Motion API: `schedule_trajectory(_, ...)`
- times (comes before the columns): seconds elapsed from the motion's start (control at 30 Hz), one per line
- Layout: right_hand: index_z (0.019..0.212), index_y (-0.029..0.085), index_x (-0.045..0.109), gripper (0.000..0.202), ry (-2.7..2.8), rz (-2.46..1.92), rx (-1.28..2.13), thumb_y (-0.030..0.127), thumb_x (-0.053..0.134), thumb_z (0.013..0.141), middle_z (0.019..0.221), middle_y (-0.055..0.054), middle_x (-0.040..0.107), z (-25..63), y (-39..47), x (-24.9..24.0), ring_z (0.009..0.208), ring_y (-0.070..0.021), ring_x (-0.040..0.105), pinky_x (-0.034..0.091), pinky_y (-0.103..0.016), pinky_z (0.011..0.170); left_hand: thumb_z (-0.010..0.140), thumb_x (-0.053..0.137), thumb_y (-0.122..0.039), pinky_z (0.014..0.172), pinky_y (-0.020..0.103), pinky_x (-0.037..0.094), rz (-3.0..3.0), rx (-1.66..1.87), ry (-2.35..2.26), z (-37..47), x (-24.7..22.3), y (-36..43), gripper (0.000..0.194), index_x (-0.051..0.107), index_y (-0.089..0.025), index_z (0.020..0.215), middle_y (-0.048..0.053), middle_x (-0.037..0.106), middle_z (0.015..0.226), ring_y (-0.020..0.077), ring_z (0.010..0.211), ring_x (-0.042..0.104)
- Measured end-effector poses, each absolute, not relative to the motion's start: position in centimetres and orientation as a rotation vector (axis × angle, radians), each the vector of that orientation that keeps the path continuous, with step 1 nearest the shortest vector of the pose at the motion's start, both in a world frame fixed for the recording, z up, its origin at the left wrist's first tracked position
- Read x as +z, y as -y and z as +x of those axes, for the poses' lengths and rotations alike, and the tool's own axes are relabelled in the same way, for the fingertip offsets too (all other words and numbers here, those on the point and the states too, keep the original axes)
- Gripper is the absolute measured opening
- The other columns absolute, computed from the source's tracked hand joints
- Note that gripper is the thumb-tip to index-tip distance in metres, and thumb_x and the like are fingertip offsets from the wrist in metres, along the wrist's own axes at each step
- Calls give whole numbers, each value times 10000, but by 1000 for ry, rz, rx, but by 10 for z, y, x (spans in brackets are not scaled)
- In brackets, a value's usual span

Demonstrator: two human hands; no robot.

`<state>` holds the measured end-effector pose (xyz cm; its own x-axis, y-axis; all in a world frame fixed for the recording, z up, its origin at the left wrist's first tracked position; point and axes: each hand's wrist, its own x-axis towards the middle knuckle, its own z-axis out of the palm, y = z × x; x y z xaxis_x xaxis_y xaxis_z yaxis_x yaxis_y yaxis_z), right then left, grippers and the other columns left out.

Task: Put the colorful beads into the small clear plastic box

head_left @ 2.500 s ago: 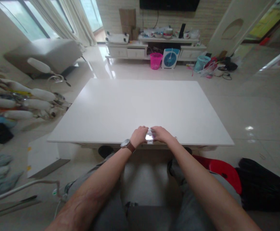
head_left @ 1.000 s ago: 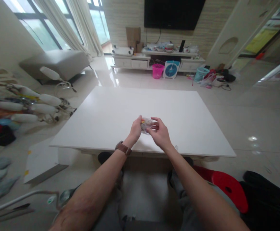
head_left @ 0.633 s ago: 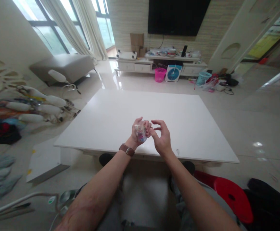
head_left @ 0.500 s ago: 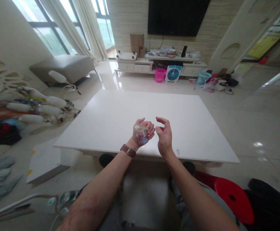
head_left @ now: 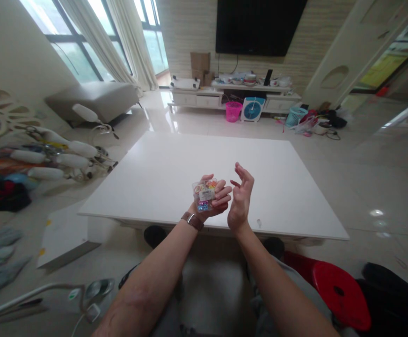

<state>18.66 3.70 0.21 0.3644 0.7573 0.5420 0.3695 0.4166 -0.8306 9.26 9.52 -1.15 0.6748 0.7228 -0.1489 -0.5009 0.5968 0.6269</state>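
Observation:
A small clear plastic box (head_left: 205, 194) with coloured pieces inside, orange and yellow at the top and purple and blue at the bottom, rests in my left hand (head_left: 221, 195). A white label sits on its face. The fingers of that hand curl round the box's right side, and a brown watch is on the wrist. Just to the right, my right hand (head_left: 241, 199) is raised with its fingers apart, holding nothing and not touching the box. Both hands are above the near part of the white table (head_left: 148, 178).
A small clear object (head_left: 259, 223) lies near the table's front edge. A red stool (head_left: 344, 295) stands at the lower right. Beyond the table are a pink basket (head_left: 233, 111), a blue fan (head_left: 252, 109) and a TV cabinet (head_left: 186, 99). Exercise equipment (head_left: 72, 161) stands on the left.
My left hand has turned so the box's labelled face shows more squarely. My right hand's fingers have straightened and lifted slightly.

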Motion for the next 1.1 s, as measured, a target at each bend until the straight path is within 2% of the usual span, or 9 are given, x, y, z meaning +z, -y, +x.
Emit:
schedule_trajectory(0.1,1495,338,279,593,1273,-1144,334,267,385,915,1628,-74,299,187,-32,5,1472,-314,333,376,-569,1091,919,410,-631,429,257,381,621,818,-433,90,-12,-99,481,602,-207,799,37,568,694,105,465,446)
schedule_trajectory(0.2,1493,359,266,631,1302,-1147,324,277,454,896,1643,-64,269,188,-30,6,1482,-328,304,358,-587,1093,925,389,-602,660,316,543,714,991,-459,85,-15,-105,480,665,-225,1036,94,692,1054,189,815,656)
schedule_trajectory(0.3,1482,345,285,672,1320,-1213,371,322,562,871,1615,-94,306,187,-31,4,1447,-329,348,419,-547,1047,919,391,-592,915,422,553,801,1152,-486,83,-21,-111,533,643,-232,1221,107,649,1308,284,1208,606)
schedule_trajectory(0.4,1424,308,390,659,1395,-1227,497,371,671,831,1516,-118,430,184,-35,-3,1365,-317,442,464,-506,1014,892,428,-599,1035,512,494,829,1242,-515,84,-26,-115,600,594,-221,1326,124,610,1386,340,1375,486)
schedule_trajectory(0.6,1231,270,551,477,1460,-1279,690,348,747,804,1292,-80,636,176,-40,-12,1195,-273,580,481,-468,1000,906,410,-537,1054,535,475,961,1218,-582,88,-21,-116,646,450,-221,1468,133,491,1529,358,1430,430)
schedule_trajectory(0.7,1223,267,551,513,1420,-1276,729,324,779,767,1269,-64,656,176,-42,-10,1132,-256,614,505,-428,943,938,344,-541,1044,514,487,1013,1194,-606,91,-16,-116,680,356,-216,1535,135,441,1572,351,1440,426)
schedule_trajectory(0.83,1261,263,539,589,1446,-1259,578,253,793,730,1295,-77,636,187,-44,-5,1174,-266,589,507,-411,924,956,245,-628,1016,511,507,1018,1159,-615,91,-8,-117,734,303,-225,1567,131,422,1588,353,1424,453)
schedule_trajectory(0.97,1324,273,524,613,1652,-1133,488,192,753,762,1323,-84,616,210,-45,-1,1189,-265,577,490,-442,987,919,304,-723,968,553,516,1045,1012,-535,78,3,-118,772,379,-261,1533,134,477,1544,381,1359,514)
schedule_trajectory(1.1,1382,304,514,628,1832,-1103,506,164,705,800,1354,-64,617,233,-44,4,1225,-271,573,468,-478,1035,871,372,-769,962,598,501,872,753,-402,67,10,-118,826,508,-191,1445,186,584,1425,418,1302,555)
